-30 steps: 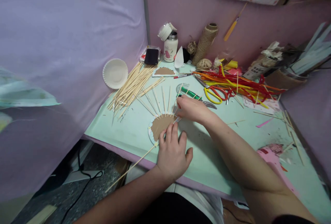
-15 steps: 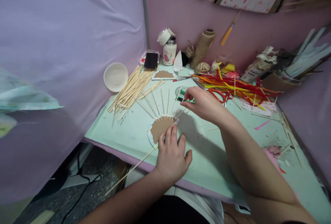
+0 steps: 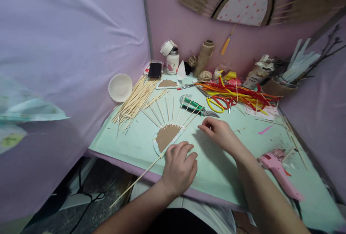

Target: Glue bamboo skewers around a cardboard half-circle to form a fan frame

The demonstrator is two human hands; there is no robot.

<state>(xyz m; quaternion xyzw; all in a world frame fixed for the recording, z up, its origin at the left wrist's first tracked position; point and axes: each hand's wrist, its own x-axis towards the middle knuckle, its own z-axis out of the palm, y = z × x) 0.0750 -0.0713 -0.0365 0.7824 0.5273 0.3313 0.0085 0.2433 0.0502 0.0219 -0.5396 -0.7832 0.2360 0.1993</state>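
Note:
A half-circle of brown cardboard with a pale patterned rim lies flat on the table. Thin wooden sticks fan out from its curved edge, and a longer stick runs from its near corner past the table edge. My left hand rests at the straight side, fingers loosely bent and apart, fingertips by the rim. To the right, above the table, is my right hand, its fingers curled in and nothing visible in them. Beyond it lie green-handled pruning shears, partly under the stick ends.
A pink glue gun lies at the right. Loose sticks are heaped at the left beside a white paper plate. Scissors, red and yellow pipe cleaners, a twine spool and a white bottle stand or lie farther back.
My right hand has left the sticks and moved right and nearer, uncovering the shears. My left fingers have drawn back from the cardboard's face. The view has turned right, showing the glue gun.

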